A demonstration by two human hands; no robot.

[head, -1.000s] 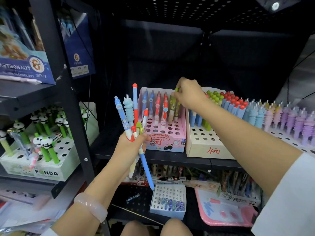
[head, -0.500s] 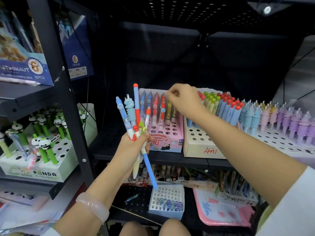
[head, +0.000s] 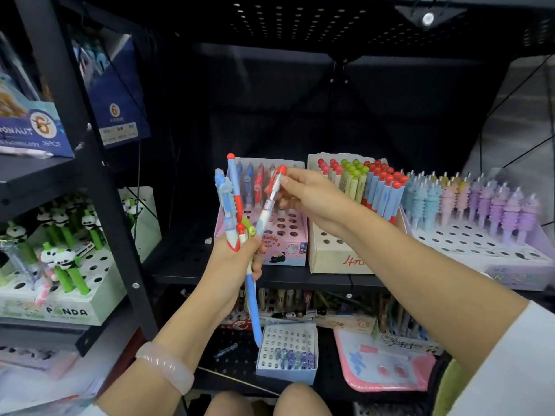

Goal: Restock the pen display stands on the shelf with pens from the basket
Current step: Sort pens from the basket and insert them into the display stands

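Bunch of pens mid-frame, fanned upright, blue, red and white barrels, one long blue one poking down below. Red-capped pen tilted, top leaning right, lower end in bunch. Pink display stand center, mostly bare holes. Cream stand just right, back rows packed.

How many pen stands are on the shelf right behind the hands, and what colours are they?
Pink stand: 1
Cream stand: 1
White stand: 1
Total: 3
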